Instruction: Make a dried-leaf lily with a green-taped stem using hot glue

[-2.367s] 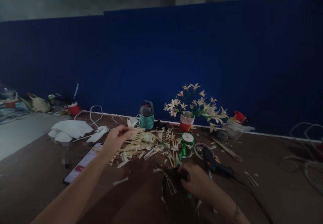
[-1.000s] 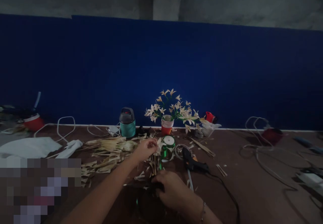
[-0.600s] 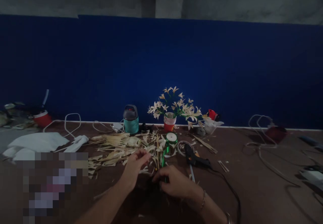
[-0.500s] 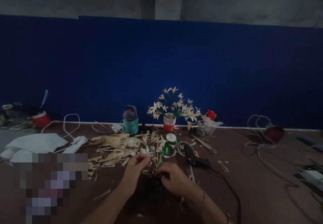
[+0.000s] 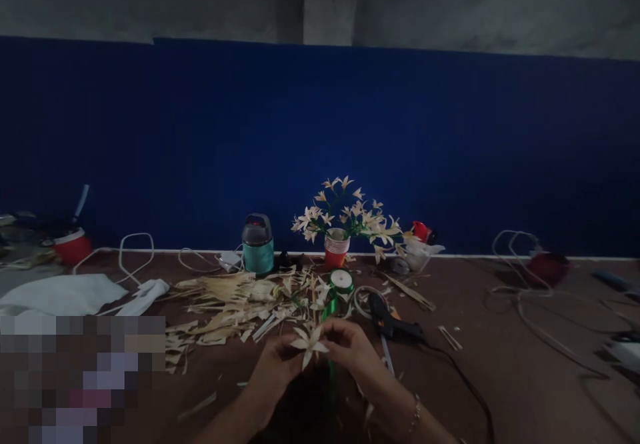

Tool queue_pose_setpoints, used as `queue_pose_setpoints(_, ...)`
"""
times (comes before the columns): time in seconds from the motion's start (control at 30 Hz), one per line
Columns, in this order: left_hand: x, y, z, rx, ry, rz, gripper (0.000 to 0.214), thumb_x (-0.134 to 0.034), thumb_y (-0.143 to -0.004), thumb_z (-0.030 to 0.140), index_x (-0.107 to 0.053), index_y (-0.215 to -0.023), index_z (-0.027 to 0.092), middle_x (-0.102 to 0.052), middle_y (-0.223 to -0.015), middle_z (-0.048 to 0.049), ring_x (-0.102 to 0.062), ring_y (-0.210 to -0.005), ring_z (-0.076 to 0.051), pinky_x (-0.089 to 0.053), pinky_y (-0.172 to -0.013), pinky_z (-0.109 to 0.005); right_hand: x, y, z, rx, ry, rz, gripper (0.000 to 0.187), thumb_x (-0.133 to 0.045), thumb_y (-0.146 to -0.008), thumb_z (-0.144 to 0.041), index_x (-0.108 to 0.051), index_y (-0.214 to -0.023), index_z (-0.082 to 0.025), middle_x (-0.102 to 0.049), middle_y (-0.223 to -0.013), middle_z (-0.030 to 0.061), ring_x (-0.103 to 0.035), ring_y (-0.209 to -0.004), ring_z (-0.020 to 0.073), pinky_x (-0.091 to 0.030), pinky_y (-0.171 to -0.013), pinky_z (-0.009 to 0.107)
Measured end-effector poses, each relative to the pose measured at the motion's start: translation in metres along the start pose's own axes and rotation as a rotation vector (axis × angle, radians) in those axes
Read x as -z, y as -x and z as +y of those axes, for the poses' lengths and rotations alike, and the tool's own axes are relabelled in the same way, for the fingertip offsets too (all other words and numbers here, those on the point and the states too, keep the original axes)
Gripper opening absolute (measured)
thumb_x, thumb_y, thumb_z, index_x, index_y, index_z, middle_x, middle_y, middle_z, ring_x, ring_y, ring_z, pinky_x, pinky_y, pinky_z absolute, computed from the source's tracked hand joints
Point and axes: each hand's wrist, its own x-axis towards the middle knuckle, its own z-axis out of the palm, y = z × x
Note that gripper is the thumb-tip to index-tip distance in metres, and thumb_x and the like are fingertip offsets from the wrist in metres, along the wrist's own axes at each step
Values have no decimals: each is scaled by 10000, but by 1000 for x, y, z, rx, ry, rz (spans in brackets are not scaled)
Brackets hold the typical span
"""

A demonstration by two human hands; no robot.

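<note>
A pale, pointed-petal flower [image 5: 310, 345], looking like dried husk, faces up between my two hands. My left hand [image 5: 276, 366] pinches it from the left, fingers partly hidden behind the petals. From the right, my right hand [image 5: 349, 349] closes its thumb and fingers at the petals' edge. Just beyond my hands stands a ribbon spool [image 5: 342, 281] with green ribbon [image 5: 330, 307] hanging from it. Loose husk strips [image 5: 225, 297] lie in a heap to the left of it.
A red cup [image 5: 337, 249] holds many finished flowers at the back. A black glue gun [image 5: 395, 321] lies right, its cord running toward me. Also there: a teal container [image 5: 258, 251], white plastic bag [image 5: 65, 294], white cables [image 5: 520, 297] and a red bowl [image 5: 547, 269].
The flower has come into view between my hands, its petals facing up. My hands have shifted slightly, and the whole view has tilted a little.
</note>
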Motion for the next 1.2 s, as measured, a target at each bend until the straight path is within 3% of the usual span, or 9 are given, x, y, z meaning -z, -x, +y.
queue_pose_setpoints(0.13,-2,2,2,7,-18,-35,271,-793,-489,358,-612,-540,162,-552,-537,16,-470,-538,-114,-355,-545,-218,1,-1,-1,35,27,18,304,-720,-578,-424,-551,-573,-171,-532,-601,-22,-488,-565,108,-404,-557,222)
queue_pose_setpoints(0.3,1,0,0,-21,-30,21,247,-782,-503,321,-598,-573,173,-547,-542,35,-467,-542,-111,-362,-543,-207,4,0,6,97,171,-44,164,-646,-653,-318,-582,-667,-167,-558,-650,-18,-517,-618,125,-412,-604,232)
queue_pose_setpoints(0.4,3,-2,3,-53,-65,66,252,-767,-519,338,-627,-653,177,-591,-613,20,-508,-607,-139,-398,-595,-228,5,2,5,151,455,-6,80,-552,-698,-203,-615,-725,-161,-583,-668,-9,-530,-644,131,-403,-617,224)
queue_pose_setpoints(0.53,5,-3,7,-80,-114,104,251,-729,-571,372,-632,-698,180,-608,-638,7,-539,-665,-174,-419,-642,-254,13,3,-7,205,967,27,138,-510,-697,-121,-632,-732,-174,-631,-745,20,-552,-740,154,-371,-676,235)
queue_pose_setpoints(0.67,10,-4,7,-91,-136,190,262,-722,-580,393,-611,-687,182,-599,-614,24,-528,-647,-155,-414,-636,-232,34,0,-20,55,1356,139,180,-470,-757,-127,-632,-698,-180,-659,-742,42,-571,-780,188,-313,-715,288)
queue_pose_setpoints(0.83,14,-6,3,-130,-143,219,250,-710,-607,387,-593,-662,173,-582,-596,36,-507,-625,-127,-401,-612,-202,54,-3,-22,2,1414,197,378,-411,-721,-5,-616,-992,-171,-654,-967,89,-563,-879,210,-292,-706,299)
queue_pose_setpoints(1.03,17,-11,2,-162,-39,304,275,-726,-590,376,-615,-682,142,-592,-601,19,-513,-595,-113,-412,-574,-196,45,-6,-7,97,1568,49,150,-511,-767,-172,-645,-703,-190,-647,-815,56,-503,-874,219,-254,-721,329)
queue_pose_setpoints(1.2,23,-16,7,-179,129,428,338,-789,-484,334,-628,-698,127,-605,-611,13,-529,-564,-104,-430,-543,-199,42,-8,1,107,1584,-3,129,-539,-753,-141,-658,-792,-172,-644,-841,73,-502,-867,216,-246,-725,335)
